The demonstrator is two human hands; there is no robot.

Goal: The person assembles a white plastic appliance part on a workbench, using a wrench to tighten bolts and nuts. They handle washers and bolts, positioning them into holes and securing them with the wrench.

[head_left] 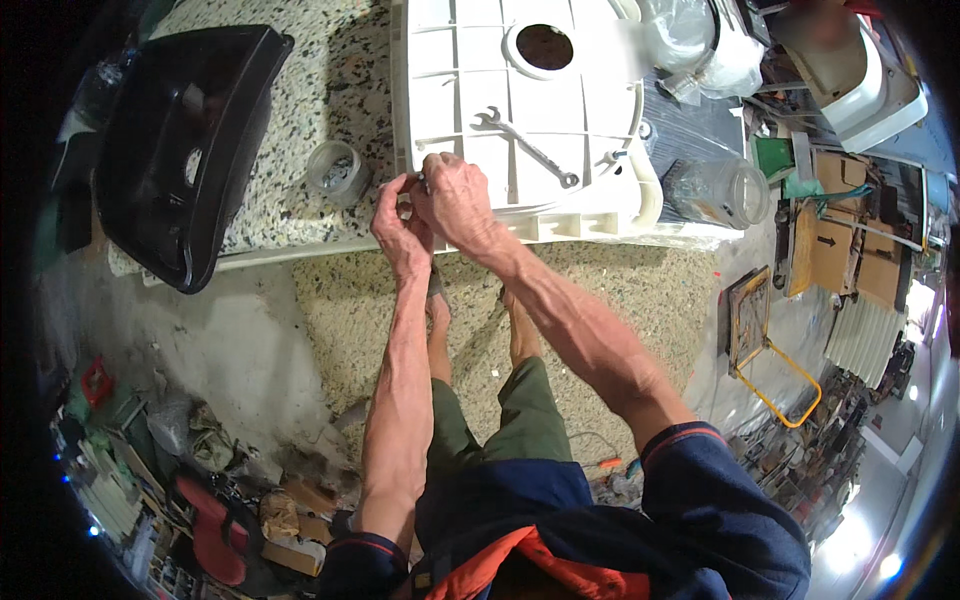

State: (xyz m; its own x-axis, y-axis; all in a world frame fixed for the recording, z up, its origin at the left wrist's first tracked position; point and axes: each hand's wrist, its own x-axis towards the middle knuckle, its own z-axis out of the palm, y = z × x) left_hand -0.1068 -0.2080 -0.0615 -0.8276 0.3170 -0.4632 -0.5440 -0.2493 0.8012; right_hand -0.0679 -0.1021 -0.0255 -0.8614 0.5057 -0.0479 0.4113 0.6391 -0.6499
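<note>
Both my hands meet at the near left corner of a white ribbed plastic panel [470, 85]. My left hand [400, 225] is closed, thumb and fingers bent at the panel's left edge. Right beside it, my right hand [455, 200] curls over the corner with its fingers pinched together. A small dark bit shows between the fingertips, too little of it to name. On the panel, to the right of my hands, lies a steel combination wrench [530, 147]. Left of my hands stands a small clear jar [338, 172] with small metal parts inside.
A black plastic shell [165, 150] lies at the table's left. On the right are a big clear jar [745, 195], plastic bags [680, 35] and a white curved part [870, 90]. A yellow-framed folding stool [780, 370] stands on the floor near cardboard boxes [840, 250].
</note>
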